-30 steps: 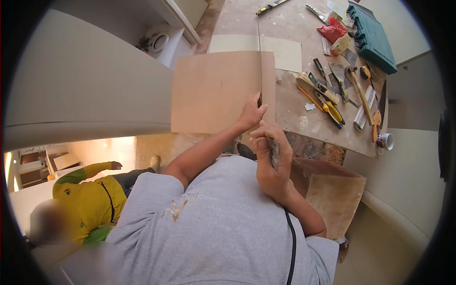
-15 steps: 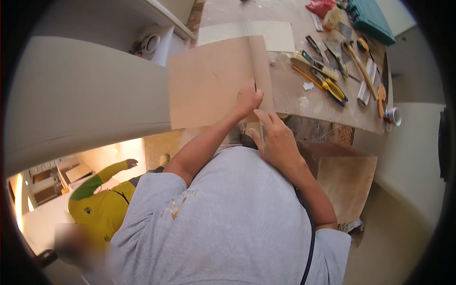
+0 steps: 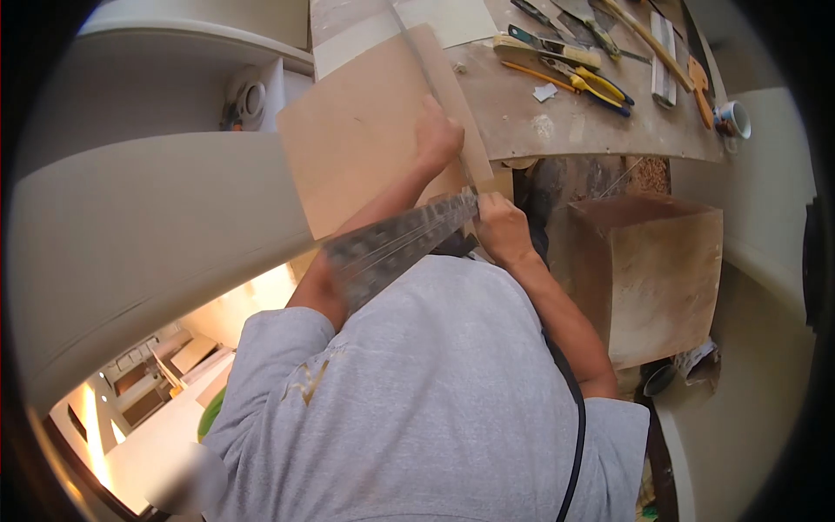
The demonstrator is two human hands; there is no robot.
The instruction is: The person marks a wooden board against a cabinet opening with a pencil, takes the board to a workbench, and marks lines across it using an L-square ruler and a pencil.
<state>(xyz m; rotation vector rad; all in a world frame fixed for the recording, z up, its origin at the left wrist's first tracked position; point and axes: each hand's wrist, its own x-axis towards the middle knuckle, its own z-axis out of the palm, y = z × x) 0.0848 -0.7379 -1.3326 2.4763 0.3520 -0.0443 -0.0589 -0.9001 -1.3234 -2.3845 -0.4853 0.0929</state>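
Note:
A tan board [image 3: 357, 122] lies tilted near the table's front edge, with a thin grey strip [image 3: 416, 54] running along its right part. My left hand [image 3: 438, 135] is closed above the board beside this strip; what its fingers hold is hidden. My right hand [image 3: 503, 228] is closed at the board's near right corner, on the end of a wide grey marked strip [image 3: 400, 244]. This strip slants down left across my left forearm, blurred. Whether the two strips are one piece I cannot tell.
On the table [image 3: 522, 130] at the right lie yellow-blue pliers [image 3: 600, 90], an orange pencil [image 3: 535, 75], a brush [image 3: 557, 52], a wooden handle [image 3: 648, 39] and a white mug [image 3: 735, 119]. A box [image 3: 661, 278] stands below the edge. Pale curved panel [image 3: 156, 209] at left.
The view has shifted, so the table sits higher. My right hand has turned and closed, and the wide strip now shows across my left forearm. The yellow-clad person has nearly left view.

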